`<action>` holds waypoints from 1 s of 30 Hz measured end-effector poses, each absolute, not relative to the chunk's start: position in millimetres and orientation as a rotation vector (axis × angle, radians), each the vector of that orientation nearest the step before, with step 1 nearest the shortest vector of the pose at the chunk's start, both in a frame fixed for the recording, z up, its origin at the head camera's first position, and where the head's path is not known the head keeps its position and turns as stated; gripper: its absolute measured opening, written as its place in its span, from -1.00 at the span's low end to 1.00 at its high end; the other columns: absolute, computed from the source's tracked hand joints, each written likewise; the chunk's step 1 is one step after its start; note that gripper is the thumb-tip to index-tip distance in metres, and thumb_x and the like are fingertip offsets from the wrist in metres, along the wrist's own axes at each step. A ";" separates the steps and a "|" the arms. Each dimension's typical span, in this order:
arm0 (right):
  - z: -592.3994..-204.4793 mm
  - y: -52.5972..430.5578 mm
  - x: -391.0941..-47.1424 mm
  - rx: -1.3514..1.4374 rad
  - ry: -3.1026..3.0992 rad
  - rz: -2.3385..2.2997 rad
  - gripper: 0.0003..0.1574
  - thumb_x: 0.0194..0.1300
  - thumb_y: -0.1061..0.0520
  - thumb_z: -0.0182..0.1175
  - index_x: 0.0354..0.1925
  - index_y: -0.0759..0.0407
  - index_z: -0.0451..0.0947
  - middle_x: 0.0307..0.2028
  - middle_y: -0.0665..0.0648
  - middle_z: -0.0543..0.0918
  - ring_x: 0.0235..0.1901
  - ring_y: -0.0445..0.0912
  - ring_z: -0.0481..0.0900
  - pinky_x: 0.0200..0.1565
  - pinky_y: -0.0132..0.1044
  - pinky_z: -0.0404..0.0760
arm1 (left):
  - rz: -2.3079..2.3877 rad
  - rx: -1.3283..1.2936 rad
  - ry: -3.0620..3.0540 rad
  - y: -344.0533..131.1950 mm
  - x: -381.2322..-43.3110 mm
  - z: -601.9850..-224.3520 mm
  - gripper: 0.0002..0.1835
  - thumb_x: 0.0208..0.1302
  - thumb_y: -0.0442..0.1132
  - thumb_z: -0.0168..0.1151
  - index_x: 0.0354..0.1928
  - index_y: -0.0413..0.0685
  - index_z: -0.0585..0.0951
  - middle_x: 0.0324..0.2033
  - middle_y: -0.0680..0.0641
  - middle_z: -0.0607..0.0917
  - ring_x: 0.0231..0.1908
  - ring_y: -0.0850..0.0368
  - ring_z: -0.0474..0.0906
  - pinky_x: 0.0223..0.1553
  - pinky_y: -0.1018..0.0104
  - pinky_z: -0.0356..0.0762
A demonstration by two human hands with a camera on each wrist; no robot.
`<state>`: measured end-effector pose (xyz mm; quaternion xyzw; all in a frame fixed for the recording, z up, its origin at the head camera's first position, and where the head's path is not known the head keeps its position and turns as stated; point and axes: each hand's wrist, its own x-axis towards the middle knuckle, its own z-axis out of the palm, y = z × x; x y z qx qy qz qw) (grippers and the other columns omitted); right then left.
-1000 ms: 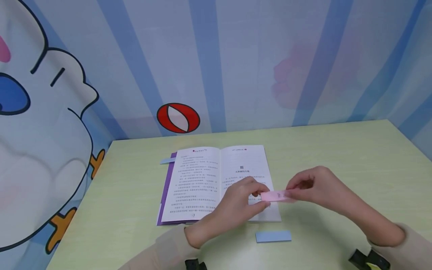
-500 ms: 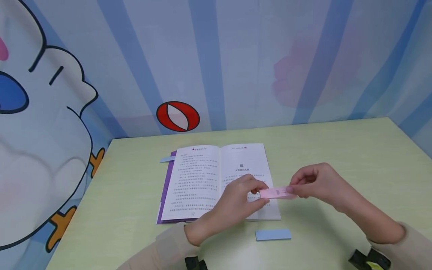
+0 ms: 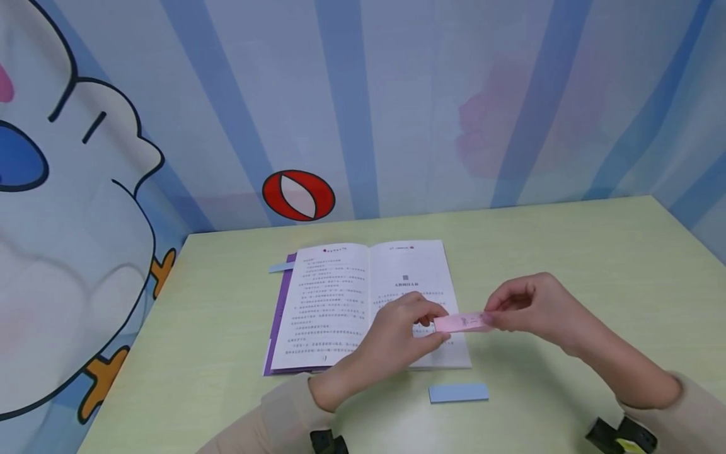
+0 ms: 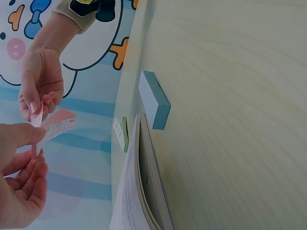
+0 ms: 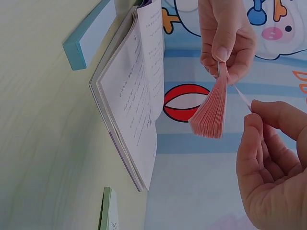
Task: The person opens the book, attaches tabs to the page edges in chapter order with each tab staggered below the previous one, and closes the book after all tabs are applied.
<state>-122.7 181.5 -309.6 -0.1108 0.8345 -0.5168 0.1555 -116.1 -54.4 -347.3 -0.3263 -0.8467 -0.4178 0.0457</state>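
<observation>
My left hand (image 3: 391,331) pinches one end of a pink sticky note pad (image 3: 454,323) above the right page of an open book (image 3: 329,302). My right hand (image 3: 533,309) pinches the end of a thin pink sheet, its thumb against the index finger. In the right wrist view the pad's leaves (image 5: 211,115) fan out below the left hand (image 5: 228,38), and one slip (image 5: 242,97) stretches from there to the right fingertips (image 5: 254,112). Small print shows on the pad's face (image 4: 57,128) in the left wrist view.
A blue sticky note pad (image 3: 458,393) lies on the table (image 3: 595,252) in front of the book. A green pad (image 4: 122,134) appears in both wrist views. A pale blue tab (image 3: 281,268) sticks out at the book's left edge. A cartoon-printed curtain (image 3: 420,107) hangs behind.
Both hands stay almost still, still holding the pink pad and its sheet. The right fingertips have shifted slightly away from the left hand.
</observation>
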 end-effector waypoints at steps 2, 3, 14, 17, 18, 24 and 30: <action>-309.2 181.7 -122.2 -0.323 2.389 -1.482 -0.74 0.07 0.17 0.36 -0.32 0.37 0.63 -0.46 0.17 0.67 -0.49 -0.02 0.56 -0.42 -0.25 0.58 | -1.276 -1.000 -2.580 -54.6 -116.3 -347.6 -0.82 0.04 -0.31 0.39 -0.25 -0.10 0.68 -0.43 0.07 0.56 -0.38 0.25 0.41 -0.32 0.38 0.50; -309.1 181.9 -121.9 -0.326 2.387 -1.482 -0.74 0.07 0.17 0.37 -0.32 0.37 0.64 -0.46 0.16 0.67 -0.50 -0.03 0.56 -0.43 -0.26 0.58 | -1.277 -1.001 -2.581 -54.7 -116.2 -347.6 -0.81 0.04 -0.31 0.39 -0.25 -0.10 0.68 -0.43 0.07 0.56 -0.38 0.25 0.41 -0.33 0.37 0.50; -308.5 182.5 -119.9 -0.344 2.382 -1.491 -0.76 0.05 0.18 0.38 -0.35 0.36 0.65 -0.45 0.17 0.67 -0.51 -0.05 0.56 -0.44 -0.27 0.58 | -1.284 -1.003 -2.608 -55.6 -115.2 -346.5 -0.81 0.07 -0.28 0.38 -0.23 -0.10 0.68 -0.42 -0.03 0.59 -0.38 0.17 0.44 -0.34 0.38 0.50; -308.3 182.3 -119.8 -0.349 2.380 -1.495 -0.77 0.04 0.19 0.38 -0.36 0.36 0.65 -0.45 0.17 0.67 -0.51 -0.04 0.57 -0.44 -0.27 0.58 | -1.286 -1.006 -2.602 -55.9 -115.5 -347.0 -0.82 0.07 -0.29 0.38 -0.24 -0.10 0.68 -0.43 -0.03 0.58 -0.38 0.15 0.45 -0.34 0.41 0.48; -308.2 182.2 -119.7 -0.353 2.379 -1.497 -0.77 0.04 0.19 0.38 -0.36 0.36 0.65 -0.45 0.17 0.67 -0.52 -0.05 0.57 -0.45 -0.27 0.58 | -1.284 -1.007 -2.600 -55.9 -115.6 -347.1 -0.82 0.07 -0.29 0.38 -0.24 -0.10 0.68 -0.43 -0.03 0.58 -0.38 0.14 0.45 -0.34 0.39 0.49; -307.5 182.1 -119.3 -0.400 2.379 -1.500 -0.77 0.05 0.19 0.37 -0.36 0.37 0.65 -0.45 0.15 0.68 -0.53 -0.07 0.57 -0.45 -0.27 0.58 | -1.285 -1.007 -2.600 -56.2 -116.2 -347.3 -0.82 0.07 -0.29 0.38 -0.24 -0.10 0.68 -0.43 -0.04 0.58 -0.38 0.12 0.46 -0.34 0.34 0.51; -305.8 181.8 -119.0 -0.416 2.389 -1.490 -0.78 0.06 0.19 0.37 -0.37 0.36 0.65 -0.46 0.15 0.68 -0.54 -0.09 0.57 -0.46 -0.27 0.57 | -1.281 -1.007 -2.600 -56.6 -116.6 -347.2 -0.81 0.06 -0.28 0.38 -0.24 -0.12 0.68 -0.43 -0.04 0.58 -0.39 0.18 0.43 -0.33 0.38 0.50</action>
